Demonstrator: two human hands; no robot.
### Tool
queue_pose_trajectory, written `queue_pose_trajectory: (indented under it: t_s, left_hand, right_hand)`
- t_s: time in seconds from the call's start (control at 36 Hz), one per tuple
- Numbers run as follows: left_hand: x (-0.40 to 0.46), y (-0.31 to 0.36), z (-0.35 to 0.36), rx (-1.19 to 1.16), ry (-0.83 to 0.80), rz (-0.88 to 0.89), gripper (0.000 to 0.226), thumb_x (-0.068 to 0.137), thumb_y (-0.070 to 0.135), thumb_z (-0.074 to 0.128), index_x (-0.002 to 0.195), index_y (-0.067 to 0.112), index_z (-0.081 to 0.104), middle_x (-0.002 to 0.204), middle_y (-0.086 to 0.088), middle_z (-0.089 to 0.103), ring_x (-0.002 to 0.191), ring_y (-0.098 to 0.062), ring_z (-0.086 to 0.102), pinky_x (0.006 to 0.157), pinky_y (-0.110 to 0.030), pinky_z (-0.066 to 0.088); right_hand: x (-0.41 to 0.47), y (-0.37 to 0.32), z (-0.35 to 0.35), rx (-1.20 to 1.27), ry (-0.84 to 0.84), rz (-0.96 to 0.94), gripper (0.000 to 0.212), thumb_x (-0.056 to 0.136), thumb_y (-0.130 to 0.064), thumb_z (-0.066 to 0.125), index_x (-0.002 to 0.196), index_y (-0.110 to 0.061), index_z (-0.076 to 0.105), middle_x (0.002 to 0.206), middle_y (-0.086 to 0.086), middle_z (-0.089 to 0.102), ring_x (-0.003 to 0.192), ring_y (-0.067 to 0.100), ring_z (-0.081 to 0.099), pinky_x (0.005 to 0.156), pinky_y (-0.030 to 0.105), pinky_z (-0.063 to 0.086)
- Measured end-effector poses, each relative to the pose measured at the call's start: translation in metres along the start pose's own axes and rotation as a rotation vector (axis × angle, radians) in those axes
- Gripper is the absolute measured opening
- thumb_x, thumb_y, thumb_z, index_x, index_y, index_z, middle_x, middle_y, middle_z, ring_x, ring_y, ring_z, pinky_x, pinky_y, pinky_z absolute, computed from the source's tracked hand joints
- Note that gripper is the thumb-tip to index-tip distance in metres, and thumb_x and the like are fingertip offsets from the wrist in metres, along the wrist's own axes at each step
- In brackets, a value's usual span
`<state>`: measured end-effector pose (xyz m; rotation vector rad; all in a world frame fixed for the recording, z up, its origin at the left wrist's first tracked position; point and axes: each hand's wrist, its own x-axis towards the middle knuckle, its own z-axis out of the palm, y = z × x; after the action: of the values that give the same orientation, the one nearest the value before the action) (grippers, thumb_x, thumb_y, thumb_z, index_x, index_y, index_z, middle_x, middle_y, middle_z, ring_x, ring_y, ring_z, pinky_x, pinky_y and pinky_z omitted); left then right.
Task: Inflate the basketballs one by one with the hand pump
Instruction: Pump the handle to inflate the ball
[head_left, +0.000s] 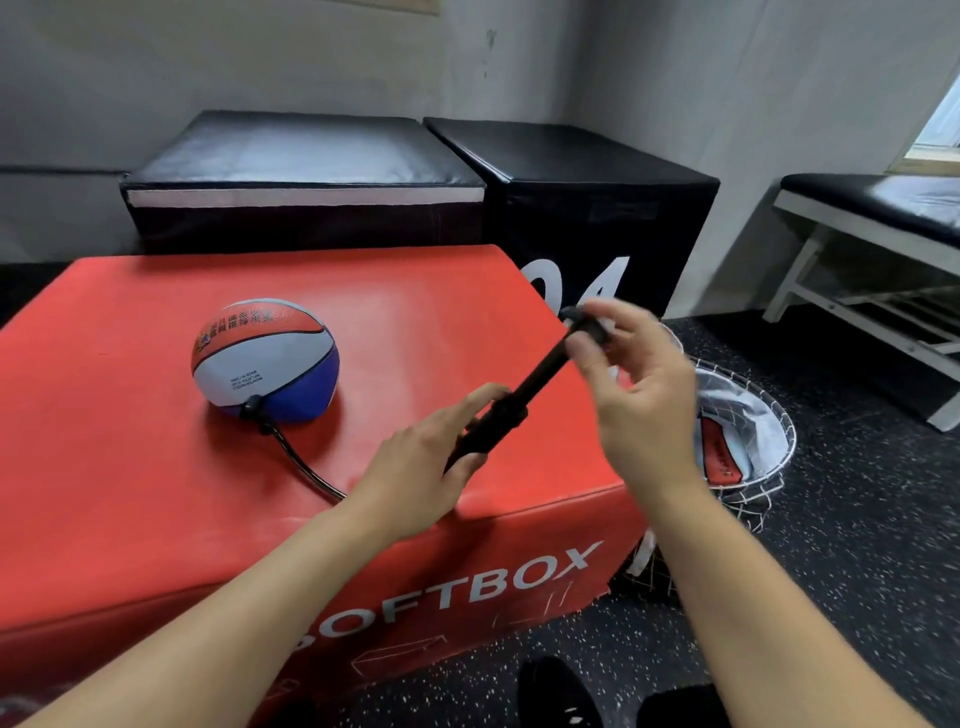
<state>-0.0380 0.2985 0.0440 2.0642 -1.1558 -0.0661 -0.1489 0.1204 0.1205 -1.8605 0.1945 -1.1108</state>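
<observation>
The red soft box (156, 467) serves as the bench, and everything is placed in relation to it. The basketball (266, 358), red, white and blue and visibly sagging at its base, is set on the box top towards the left, where it cannot roll and its valve is left facing the person. A black hose (301, 462) is plugged into that valve and is led across the box top to the hand pump (511, 410), which is held slanted above the right front part of the box. The pump barrel is gripped by the left hand (426, 467), fingers curled round it, presumably so that the body is steadied against each stroke. The handle end, raised beyond the box's right edge, is pinched by the right hand (631, 384) between thumb and fingertips; motion blur there suggests a stroke under way. On the floor just right of the box a wire basket (769, 467) is kept, with more flat balls apparently waiting inside.
</observation>
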Motion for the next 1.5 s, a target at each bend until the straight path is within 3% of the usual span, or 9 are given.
queue_pose_trajectory:
  t_s: [0.08, 0.19, 0.31, 0.42, 0.58, 1.0, 1.14, 1.25, 1.5]
  left_hand:
    - [-0.001, 0.007, 0.001, 0.059, -0.005, 0.027, 0.078, 0.098, 0.02, 0.064, 0.15, 0.064, 0.025, 0.125, 0.014, 0.067, 0.11, -0.023, 0.07, 0.089, -0.048, 0.058]
    - [0.0, 0.009, 0.003, 0.093, -0.005, 0.044, 0.079, 0.1, 0.022, 0.063, 0.149, 0.066, 0.019, 0.13, 0.013, 0.066, 0.107, -0.027, 0.071, 0.086, -0.049, 0.058]
    - [0.001, 0.005, 0.001, 0.064, 0.012, 0.021, 0.08, 0.098, 0.019, 0.066, 0.152, 0.061, 0.025, 0.125, 0.013, 0.067, 0.107, -0.024, 0.071, 0.087, -0.047, 0.058]
    - [0.001, 0.002, 0.0, 0.02, 0.004, -0.001, 0.079, 0.097, 0.016, 0.067, 0.153, 0.058, 0.028, 0.122, 0.013, 0.066, 0.109, -0.021, 0.07, 0.09, -0.046, 0.059]
    - [0.002, 0.0, 0.0, -0.004, 0.009, -0.003, 0.081, 0.097, 0.014, 0.066, 0.152, 0.059, 0.027, 0.122, 0.011, 0.067, 0.109, -0.023, 0.07, 0.091, -0.047, 0.059]
    - [0.004, -0.006, 0.0, -0.079, 0.027, -0.027, 0.083, 0.097, 0.013, 0.065, 0.153, 0.061, 0.026, 0.119, 0.007, 0.068, 0.105, -0.026, 0.07, 0.089, -0.048, 0.06]
    - [0.002, -0.007, 0.0, -0.064, 0.042, -0.019, 0.085, 0.097, 0.013, 0.067, 0.151, 0.062, 0.024, 0.118, 0.01, 0.066, 0.106, -0.024, 0.07, 0.089, -0.049, 0.06]
    - [0.002, -0.006, 0.0, -0.03, 0.028, -0.001, 0.084, 0.097, 0.014, 0.066, 0.15, 0.063, 0.026, 0.119, 0.01, 0.067, 0.105, -0.023, 0.071, 0.089, -0.049, 0.06]
    - [0.003, 0.006, 0.002, 0.119, -0.021, 0.085, 0.08, 0.1, 0.023, 0.064, 0.153, 0.063, 0.019, 0.133, 0.013, 0.066, 0.108, -0.025, 0.069, 0.087, -0.047, 0.057]
  right_hand:
    - [0.012, -0.002, -0.02, 0.061, 0.161, 0.004, 0.021, 0.1, -0.021, 0.07, 0.121, -0.027, 0.071, 0.109, 0.001, 0.075, 0.092, 0.021, 0.07, 0.086, 0.051, 0.058]
    - [0.01, 0.002, -0.027, -0.131, 0.156, -0.021, 0.029, 0.104, -0.032, 0.064, 0.132, -0.025, 0.067, 0.121, -0.005, 0.071, 0.113, 0.016, 0.068, 0.101, 0.048, 0.054]
    - [0.003, -0.002, -0.014, -0.214, 0.072, -0.037, 0.044, 0.103, -0.034, 0.066, 0.145, -0.024, 0.058, 0.14, -0.013, 0.061, 0.131, 0.007, 0.056, 0.113, 0.03, 0.043]
    - [-0.002, -0.003, -0.005, -0.243, 0.007, -0.06, 0.046, 0.101, -0.03, 0.068, 0.145, -0.021, 0.058, 0.137, -0.016, 0.061, 0.129, -0.002, 0.054, 0.109, 0.016, 0.04]
    - [-0.011, 0.008, 0.002, -0.263, -0.09, -0.03, 0.046, 0.101, -0.034, 0.07, 0.145, -0.027, 0.059, 0.142, -0.016, 0.06, 0.135, 0.003, 0.052, 0.114, 0.039, 0.045]
    - [-0.035, 0.029, 0.028, -0.285, -0.225, -0.034, 0.048, 0.098, -0.031, 0.074, 0.144, -0.024, 0.061, 0.145, -0.011, 0.061, 0.139, 0.005, 0.052, 0.117, 0.039, 0.043]
    - [-0.032, 0.023, 0.032, -0.153, -0.215, 0.052, 0.039, 0.096, -0.025, 0.077, 0.135, -0.027, 0.067, 0.135, -0.014, 0.065, 0.126, 0.005, 0.06, 0.102, 0.034, 0.052]
    - [-0.023, 0.016, 0.023, -0.076, -0.151, 0.081, 0.03, 0.094, -0.018, 0.078, 0.121, -0.03, 0.071, 0.118, -0.014, 0.072, 0.11, 0.01, 0.068, 0.094, 0.035, 0.055]
    - [0.017, 0.0, -0.029, 0.18, 0.208, 0.098, 0.025, 0.1, -0.011, 0.07, 0.124, -0.019, 0.068, 0.118, 0.0, 0.073, 0.109, 0.014, 0.071, 0.094, 0.029, 0.056]
